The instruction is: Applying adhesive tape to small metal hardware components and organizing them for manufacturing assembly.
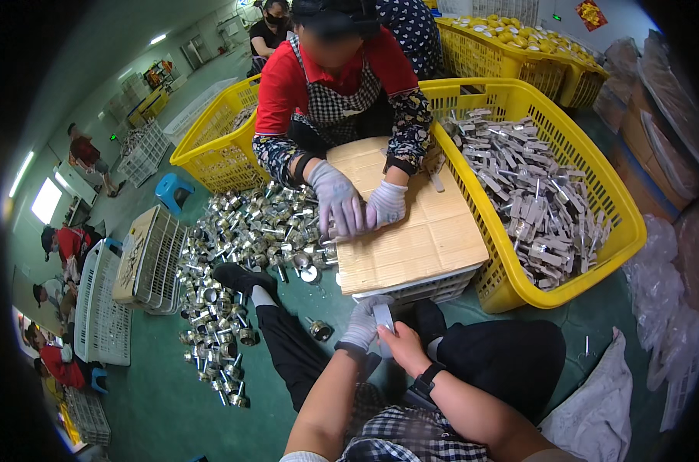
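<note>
My left hand (359, 325), in a whitish knit glove, is closed at the near edge of the cardboard-topped crate. My right hand (406, 348) is bare, with a black band on the wrist, and its thumb presses on a flat pale grey strip (382, 316) held between both hands. What exactly the strip is, I cannot make out. Across the cardboard sheet (411, 231), a co-worker's gloved hands (357, 202) work on a small metal piece, mostly hidden by the fingers. A single metal part with a round cup (319, 329) lies on the floor beside my left forearm.
Many round metal parts with stems (234, 239) cover the green floor at left. A yellow basket (634, 231) full of flat metal pieces (530, 192) stands at right, another yellow basket (211, 158) at far left. White cloth (596, 408) and clear plastic (650, 285) lie at right.
</note>
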{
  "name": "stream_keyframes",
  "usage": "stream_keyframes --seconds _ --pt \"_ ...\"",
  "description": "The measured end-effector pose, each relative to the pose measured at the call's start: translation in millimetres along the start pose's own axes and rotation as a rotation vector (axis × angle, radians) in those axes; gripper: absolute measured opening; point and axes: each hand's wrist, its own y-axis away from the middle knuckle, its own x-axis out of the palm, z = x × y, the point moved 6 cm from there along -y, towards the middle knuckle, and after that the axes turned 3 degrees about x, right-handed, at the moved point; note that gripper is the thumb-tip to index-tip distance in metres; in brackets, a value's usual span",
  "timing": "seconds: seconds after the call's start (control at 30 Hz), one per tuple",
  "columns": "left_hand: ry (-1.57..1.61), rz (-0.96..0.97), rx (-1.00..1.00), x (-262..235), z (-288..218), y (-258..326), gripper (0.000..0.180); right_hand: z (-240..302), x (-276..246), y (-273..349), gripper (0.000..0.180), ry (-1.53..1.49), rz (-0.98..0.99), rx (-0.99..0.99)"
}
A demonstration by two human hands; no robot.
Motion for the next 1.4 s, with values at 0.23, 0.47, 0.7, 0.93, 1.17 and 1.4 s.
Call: stream_keyframes --seconds 0.23,0.47,0.7,0.93,1.17,1.4 --pt "0.051 -0.009 0.021 -2 12 -3 0.031 -10 0 -4 0.042 -0.001 -0.013 0.001" --pt "0.239 0.016 -0.082 -8 26 -6 0.039 -3 1 0 0.044 0.016 -0.021 -0.020" --pt "0.383 0.045 -0.047 -14 12 -11 0.038 13 9 16 0.033 -0.095 0.052 -0.153" --pt "-0.170 0.072 0.108 0 -16 11 0.032 8 8 32 0.032 -0.262 0.145 -0.074" --pt "-0.044 0.083 0.084 9 -8 6 0.031 -6 1 26 0.032 -0.030 0.088 -0.061" --pt "0.206 0.011 -0.004 -2 22 -2 0.019 -3 3 25 0.034 -0.023 0.083 -0.034"
